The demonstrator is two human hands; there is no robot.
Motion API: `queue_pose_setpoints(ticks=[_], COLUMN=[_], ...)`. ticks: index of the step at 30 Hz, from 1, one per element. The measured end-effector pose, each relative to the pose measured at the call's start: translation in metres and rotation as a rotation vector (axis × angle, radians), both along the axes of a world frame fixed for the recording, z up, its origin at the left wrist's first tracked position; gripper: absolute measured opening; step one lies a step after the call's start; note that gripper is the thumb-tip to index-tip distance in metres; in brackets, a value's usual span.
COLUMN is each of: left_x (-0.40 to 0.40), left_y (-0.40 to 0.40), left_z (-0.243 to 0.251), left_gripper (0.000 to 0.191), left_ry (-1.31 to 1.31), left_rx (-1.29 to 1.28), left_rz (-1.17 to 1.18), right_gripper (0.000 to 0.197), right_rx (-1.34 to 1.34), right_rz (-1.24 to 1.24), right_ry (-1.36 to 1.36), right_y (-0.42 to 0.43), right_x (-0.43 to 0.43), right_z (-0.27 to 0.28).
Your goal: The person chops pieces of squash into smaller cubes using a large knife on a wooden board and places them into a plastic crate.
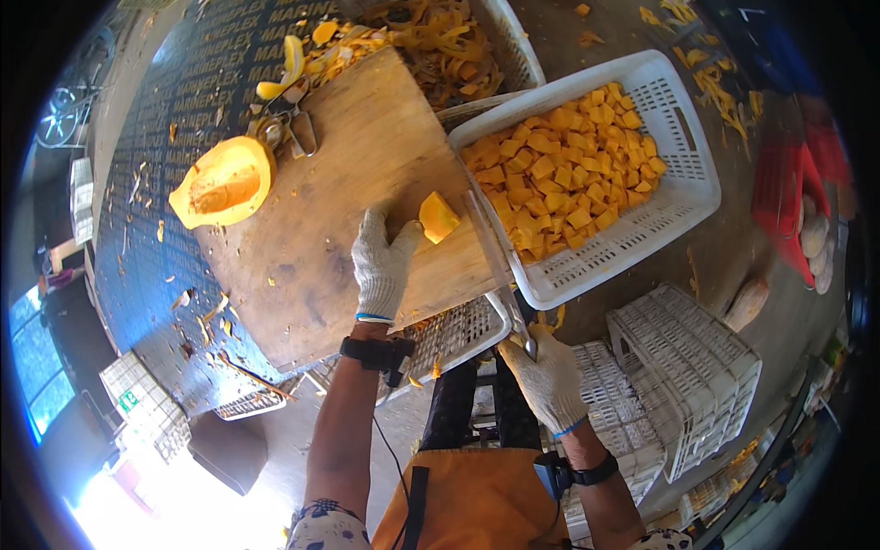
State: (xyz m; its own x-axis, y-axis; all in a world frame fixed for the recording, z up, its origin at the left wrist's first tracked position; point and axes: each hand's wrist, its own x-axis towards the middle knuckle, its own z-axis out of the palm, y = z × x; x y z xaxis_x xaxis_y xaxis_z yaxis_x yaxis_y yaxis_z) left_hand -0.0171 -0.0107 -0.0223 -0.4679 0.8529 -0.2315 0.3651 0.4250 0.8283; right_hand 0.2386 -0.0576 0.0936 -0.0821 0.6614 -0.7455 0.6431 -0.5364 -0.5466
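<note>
My left hand, in a white knit glove, rests over a wooden cutting board with thumb and fingers apart. Its thumb tip is at the left edge of an orange pumpkin chunk; whether they touch I cannot tell. In the matching glove, my right hand grips a long knife by its handle. The blade points away from me along the board's right edge, beside a white plastic basket of pumpkin cubes. A hollowed pumpkin half lies cut face up at the board's left edge.
A peeler lies on the board's far left corner, near peelings. Behind stands another basket of peelings. White crates stand at my right, with a red crate beyond. Scraps litter the dark printed tabletop.
</note>
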Motion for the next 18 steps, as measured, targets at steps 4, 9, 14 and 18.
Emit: queue_pose_setpoints(ticks=[4, 9, 14, 18], left_x=[0.009, 0.029, 0.034, 0.035], left_y=[-0.029, -0.034, -0.029, -0.025], left_z=[-0.029, -0.024, -0.021, -0.011], left_gripper=[0.024, 0.024, 0.027, 0.026], left_ry=[-0.296, -0.181, -0.032, 0.055], left_rx=[0.030, -0.003, -0.039, -0.079], left_rz=[0.222, 0.151, 0.101, 0.050], right_gripper=[0.036, 0.037, 0.039, 0.039], right_rx=[0.057, 0.180, 0.166, 0.127], right_rz=[0.208, 0.388, 0.453, 0.386], right_ry=[-0.075, -0.143, -0.139, -0.123], right_y=[0.015, 0.025, 0.027, 0.027], right_x=[-0.025, -0.029, -0.027, -0.028], right_z=[0.005, -0.001, -0.012, -0.010])
